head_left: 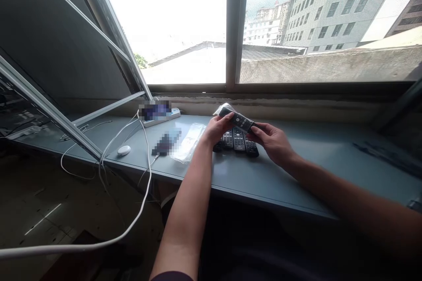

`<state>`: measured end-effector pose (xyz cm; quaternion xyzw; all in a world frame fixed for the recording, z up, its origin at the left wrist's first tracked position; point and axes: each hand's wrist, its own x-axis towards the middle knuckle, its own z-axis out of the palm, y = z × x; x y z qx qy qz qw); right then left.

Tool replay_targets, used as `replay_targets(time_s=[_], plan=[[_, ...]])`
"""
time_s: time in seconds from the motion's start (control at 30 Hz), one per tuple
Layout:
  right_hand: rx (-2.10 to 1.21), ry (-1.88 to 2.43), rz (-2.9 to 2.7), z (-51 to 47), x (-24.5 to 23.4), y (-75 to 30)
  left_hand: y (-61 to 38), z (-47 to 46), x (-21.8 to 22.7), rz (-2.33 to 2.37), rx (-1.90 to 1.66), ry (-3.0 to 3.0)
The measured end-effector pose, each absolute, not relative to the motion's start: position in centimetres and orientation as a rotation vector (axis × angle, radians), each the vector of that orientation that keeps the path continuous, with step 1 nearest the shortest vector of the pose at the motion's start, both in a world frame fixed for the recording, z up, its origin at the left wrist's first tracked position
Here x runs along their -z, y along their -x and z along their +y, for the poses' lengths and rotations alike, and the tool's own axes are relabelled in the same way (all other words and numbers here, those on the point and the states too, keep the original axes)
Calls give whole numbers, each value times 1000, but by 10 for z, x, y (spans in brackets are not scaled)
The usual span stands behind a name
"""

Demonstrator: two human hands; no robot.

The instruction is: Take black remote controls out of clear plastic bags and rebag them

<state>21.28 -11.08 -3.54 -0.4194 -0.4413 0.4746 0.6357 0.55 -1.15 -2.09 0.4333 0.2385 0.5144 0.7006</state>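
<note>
A dark remote control [242,121] is held up at a tilt above the table between my two hands. My left hand [215,129] grips its far left end, thumb on top. Clear plastic film [228,107] shows behind that end; whether it wraps the whole remote I cannot tell. On the right, my right hand [271,139] pinches the nearer end between thumb and fingers. Just beneath, several black remote controls [239,144] lie side by side on the table, partly covered by my hands and the held one.
Clear plastic bags [188,144] lie left of my left forearm on the grey table [237,180]. Beyond them are a blurred dark device, a white round object [124,150] and a power strip [163,117]. A white cable [147,189] loops past the metal frame [85,138].
</note>
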Motion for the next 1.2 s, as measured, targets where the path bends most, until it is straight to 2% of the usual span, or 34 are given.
replay_targets(time_s=[0.13,0.5,1.2], plan=[[-1086,968,-1023,-112,33,-212,-7,-11,22,536,-1156,-964],[-1105,971,-1005,-113,29,-212,-1,5,23,680,-1478,-718],[-1126,1006,-1087,-125,15,-207,-3,10,28,677,-1519,-638]])
